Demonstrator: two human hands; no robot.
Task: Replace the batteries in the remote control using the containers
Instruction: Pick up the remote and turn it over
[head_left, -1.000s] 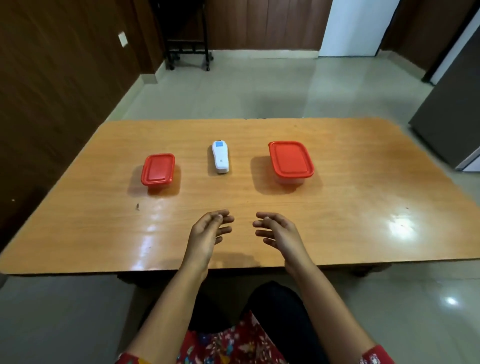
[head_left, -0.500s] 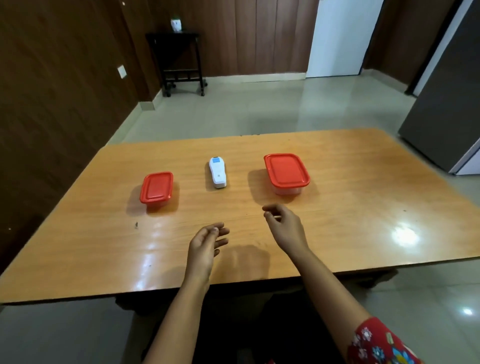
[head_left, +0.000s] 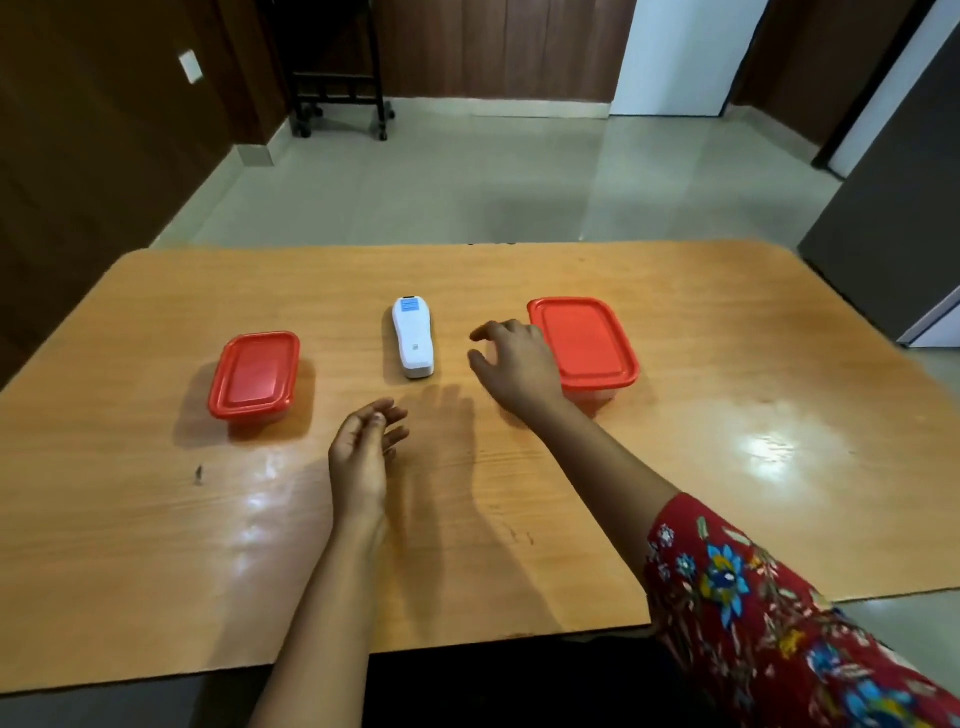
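Note:
A white remote control (head_left: 413, 335) lies lengthwise in the middle of the wooden table (head_left: 727, 467). To its left stands a small container with a red lid (head_left: 254, 375), closed. On its right is a larger red-lidded container (head_left: 584, 340), also closed. My right hand (head_left: 517, 361) hovers between the remote and the larger container, fingers spread, holding nothing, and covers that container's left edge. My left hand (head_left: 363, 454) rests nearer to me, below the remote, fingers loosely curled and empty.
Beyond the table is a tiled floor (head_left: 467, 182) with a dark wheeled stand (head_left: 337, 93) against the wood-panelled wall. A grey cabinet (head_left: 893, 208) stands at the far right. A small dark speck (head_left: 198, 474) lies on the table's left part.
My right hand has reached forward from the near edge to beside the larger container. The left hand moved slightly forward. The camera has come closer over the table.

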